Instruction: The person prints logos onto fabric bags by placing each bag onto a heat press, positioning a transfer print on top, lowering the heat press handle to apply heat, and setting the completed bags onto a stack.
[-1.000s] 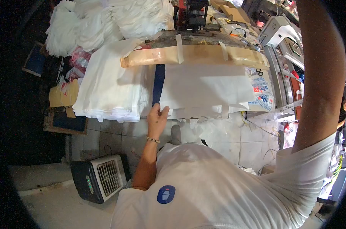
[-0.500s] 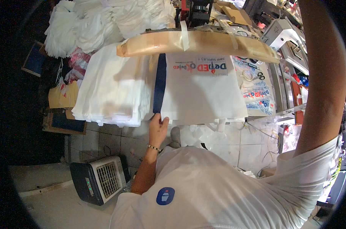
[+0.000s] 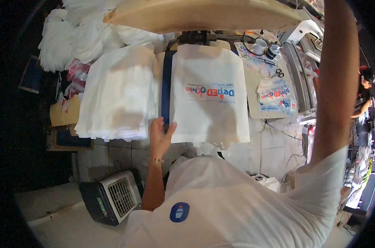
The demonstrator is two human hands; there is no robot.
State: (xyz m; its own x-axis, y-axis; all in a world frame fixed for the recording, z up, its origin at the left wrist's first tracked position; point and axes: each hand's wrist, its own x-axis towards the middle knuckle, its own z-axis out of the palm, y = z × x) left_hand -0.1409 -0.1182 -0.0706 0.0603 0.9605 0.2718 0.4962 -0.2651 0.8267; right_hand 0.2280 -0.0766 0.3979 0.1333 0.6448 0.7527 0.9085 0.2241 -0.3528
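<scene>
My left hand [image 3: 160, 138] is open, thumb and fingers apart, by the front left corner of a white fabric piece [image 3: 210, 120]. Red and blue lettering, upside down to me, is printed on that piece, which lies flat. Left of it runs a dark blue strip [image 3: 166, 78], then a thick stack of white fabric [image 3: 115, 95]. A wide tan panel [image 3: 208, 15] is lifted above the far edge of the printed piece. My right arm [image 3: 336, 82] reaches up past the top of the view, so its hand is hidden.
Right of the fabric, a board [image 3: 257, 99] carries printed sheets, scissors [image 3: 279, 73] and a mug [image 3: 259, 46]. White bundles [image 3: 63, 41] are piled at back left. An air cooler [image 3: 111, 196] stands on the floor. Another person [image 3: 365, 84] is at far right.
The tan panel has risen away, exposing the whole printed piece and the mug. My left hand has let go of the near edge and opened, moving slightly left.
</scene>
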